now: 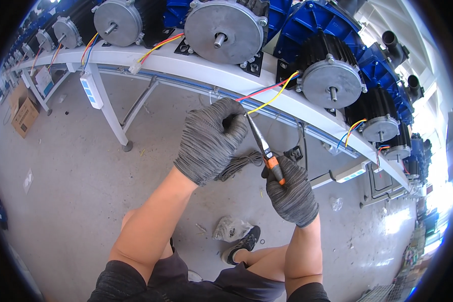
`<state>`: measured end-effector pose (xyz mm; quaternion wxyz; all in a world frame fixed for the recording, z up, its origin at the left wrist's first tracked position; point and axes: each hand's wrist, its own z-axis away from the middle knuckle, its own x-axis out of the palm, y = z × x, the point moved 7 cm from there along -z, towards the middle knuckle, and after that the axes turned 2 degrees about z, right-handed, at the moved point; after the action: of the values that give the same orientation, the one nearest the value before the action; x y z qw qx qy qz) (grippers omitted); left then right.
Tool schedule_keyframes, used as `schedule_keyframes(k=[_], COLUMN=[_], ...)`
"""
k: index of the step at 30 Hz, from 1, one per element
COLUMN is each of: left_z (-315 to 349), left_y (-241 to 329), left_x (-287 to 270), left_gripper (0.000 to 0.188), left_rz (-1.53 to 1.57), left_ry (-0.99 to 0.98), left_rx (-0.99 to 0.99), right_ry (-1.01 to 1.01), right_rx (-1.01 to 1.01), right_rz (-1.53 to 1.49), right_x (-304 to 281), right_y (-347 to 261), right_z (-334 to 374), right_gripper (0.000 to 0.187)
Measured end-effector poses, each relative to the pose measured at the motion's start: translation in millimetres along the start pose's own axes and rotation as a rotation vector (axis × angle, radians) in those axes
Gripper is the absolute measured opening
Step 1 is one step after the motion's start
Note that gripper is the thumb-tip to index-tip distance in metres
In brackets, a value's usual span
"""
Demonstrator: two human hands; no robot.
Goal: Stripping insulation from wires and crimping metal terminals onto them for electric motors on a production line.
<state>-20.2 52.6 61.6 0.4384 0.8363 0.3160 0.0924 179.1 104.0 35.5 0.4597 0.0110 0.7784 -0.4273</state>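
Note:
My left hand (206, 141), in a grey knit glove, is closed on the ends of the red, blue and yellow wires (273, 96). These run from a black finned motor (330, 75) with a round silver end face and a short shaft. In my right hand (293, 194), gloved alike, is a pair of long-nose pliers (262, 146) with orange and black handles. The jaws point up and to the left. Their tip meets the yellow wire beside my left fingertips; whether the jaws grip it I cannot tell.
A row of similar motors (226, 32) with blue housings stands along the curved white frame (206, 63). A power strip (91, 90) hangs on a leg. On the floor lie a coiled black cable (240, 166), a clear plastic bag (230, 229) near my foot, and a cardboard box (24, 111).

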Motion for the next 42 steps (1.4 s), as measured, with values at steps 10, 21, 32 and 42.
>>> schedule_keyframes(k=[10, 21, 32, 42], left_z=[-3, -4, -2, 0], left_y=[-12, -15, -13, -14], left_x=[1, 1, -1, 0], left_gripper=[0.009, 0.015, 0.019, 0.022], left_rz=[0.259, 0.237, 0.367, 0.401], left_ry=[-0.128, -0.165, -0.238, -0.248], left_rx=[-0.244, -0.239, -0.261, -0.33], right_ry=[0.05, 0.113, 0.082, 0.085], right_rx=[-0.048, -0.09, -0.202, -0.235], right_rz=[0.054, 0.152, -0.054, 0.047], right_x=[5, -1, 7, 2], right_y=[6, 6, 28, 27], right_z=[-1, -6, -19, -27], right_gripper=[0.033, 0.03, 0.04, 0.042])
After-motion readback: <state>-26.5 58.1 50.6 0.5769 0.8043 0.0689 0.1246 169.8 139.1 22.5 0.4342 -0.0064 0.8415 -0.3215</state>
